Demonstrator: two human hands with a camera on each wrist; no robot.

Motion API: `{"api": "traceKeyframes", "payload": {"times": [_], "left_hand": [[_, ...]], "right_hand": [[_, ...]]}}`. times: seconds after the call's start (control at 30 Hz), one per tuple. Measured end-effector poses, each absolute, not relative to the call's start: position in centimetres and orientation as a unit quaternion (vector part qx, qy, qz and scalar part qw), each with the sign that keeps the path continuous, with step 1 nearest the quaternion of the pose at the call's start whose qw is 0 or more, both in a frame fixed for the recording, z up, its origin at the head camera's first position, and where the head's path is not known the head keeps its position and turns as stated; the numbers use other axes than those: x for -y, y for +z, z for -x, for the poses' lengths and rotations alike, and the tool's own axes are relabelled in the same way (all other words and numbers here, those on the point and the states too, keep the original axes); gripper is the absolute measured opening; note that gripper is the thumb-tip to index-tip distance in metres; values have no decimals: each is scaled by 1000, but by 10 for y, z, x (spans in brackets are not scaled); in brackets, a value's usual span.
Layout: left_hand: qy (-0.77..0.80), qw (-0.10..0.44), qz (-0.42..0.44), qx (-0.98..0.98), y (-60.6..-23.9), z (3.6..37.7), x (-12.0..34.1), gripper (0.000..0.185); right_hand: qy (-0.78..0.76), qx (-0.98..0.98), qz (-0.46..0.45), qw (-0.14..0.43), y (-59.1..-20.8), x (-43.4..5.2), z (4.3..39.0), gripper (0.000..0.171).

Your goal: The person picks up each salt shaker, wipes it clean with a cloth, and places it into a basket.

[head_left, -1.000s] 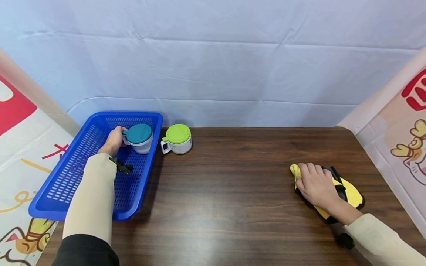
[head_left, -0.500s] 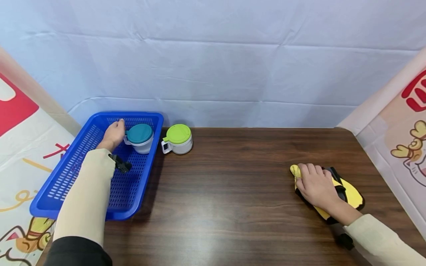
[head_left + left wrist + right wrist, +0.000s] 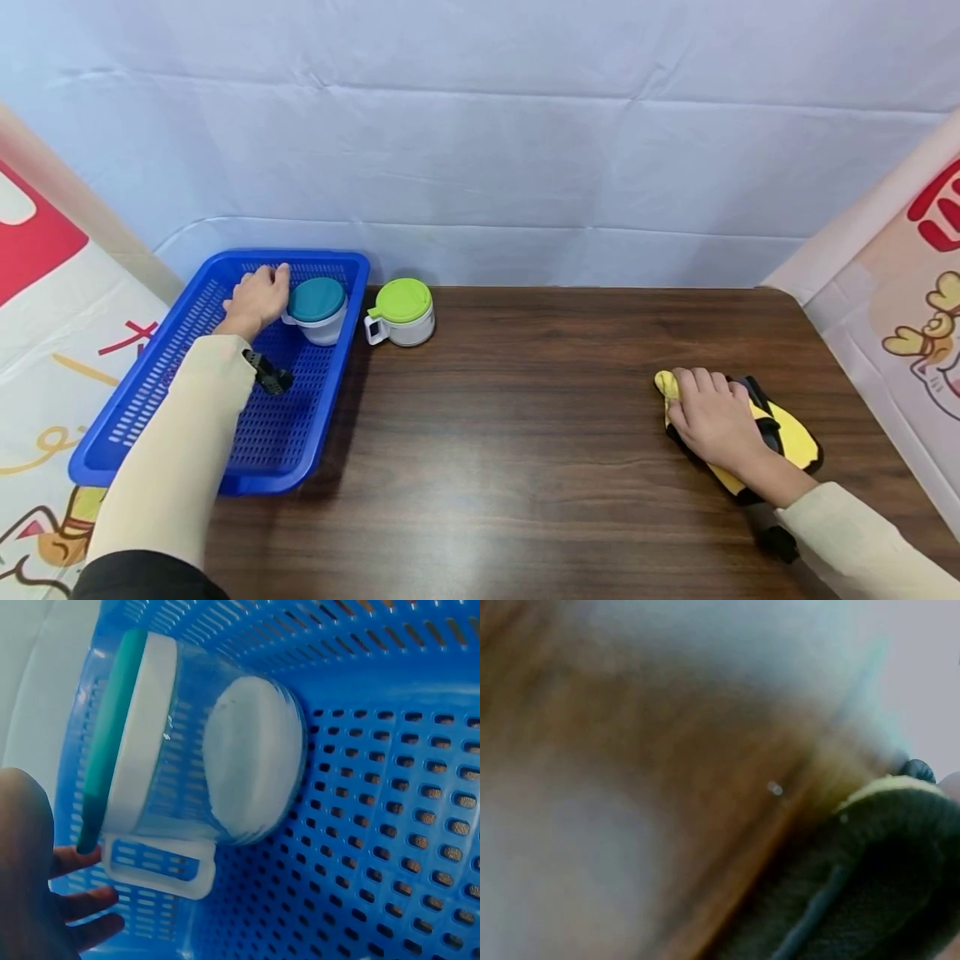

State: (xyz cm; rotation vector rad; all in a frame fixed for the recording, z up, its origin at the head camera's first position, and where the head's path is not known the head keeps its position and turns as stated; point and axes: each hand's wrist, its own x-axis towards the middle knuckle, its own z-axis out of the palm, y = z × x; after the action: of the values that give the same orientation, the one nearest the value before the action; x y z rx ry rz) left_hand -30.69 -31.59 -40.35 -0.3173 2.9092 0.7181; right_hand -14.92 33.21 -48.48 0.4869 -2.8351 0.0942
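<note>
Probably the jar (image 3: 191, 746) is fragile, best taken by its handle (image 3: 199, 886); left hand (image 3: 258, 297) relaxed, right hand (image 3: 714, 427) gripping yellow bundle (image 3: 793, 437).

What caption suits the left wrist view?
Left grip beside the handle of a teal-lidded jar in a blue basket.

the right hand (image 3: 711, 421) partly hides the yellow item (image 3: 795, 437); the tabletop (image 3: 645, 742) blurs in right wrist view.

One clear jar (image 3: 187, 735): teal lid (image 3: 114, 742), white collar (image 3: 146, 735), white handle (image 3: 154, 882), whitish round base (image 3: 251, 757). Housed in one blue basket (image 3: 375, 682), walls and floor perforated. One left hand (image 3: 34, 885), fingers (image 3: 86, 903) loosely extended just beside the handle; contact unclear.
</note>
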Motion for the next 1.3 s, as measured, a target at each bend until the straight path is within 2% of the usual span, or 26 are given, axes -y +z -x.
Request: {"api": "traceKeyframes", "payload": {"times": [0.33, 0.53, 1.3], "left_hand": [[239, 60, 101, -964, -391, 299, 309, 86], [235, 81, 80, -965, -381, 287, 301, 90], [174, 77, 12, -982, -352, 272, 237, 90]], "right_hand": [[32, 977, -167, 126, -484, -332, 148, 38], [32, 978, -166, 122, -483, -331, 149, 38], [35, 977, -169, 122, -484, -332, 148, 39]]}}
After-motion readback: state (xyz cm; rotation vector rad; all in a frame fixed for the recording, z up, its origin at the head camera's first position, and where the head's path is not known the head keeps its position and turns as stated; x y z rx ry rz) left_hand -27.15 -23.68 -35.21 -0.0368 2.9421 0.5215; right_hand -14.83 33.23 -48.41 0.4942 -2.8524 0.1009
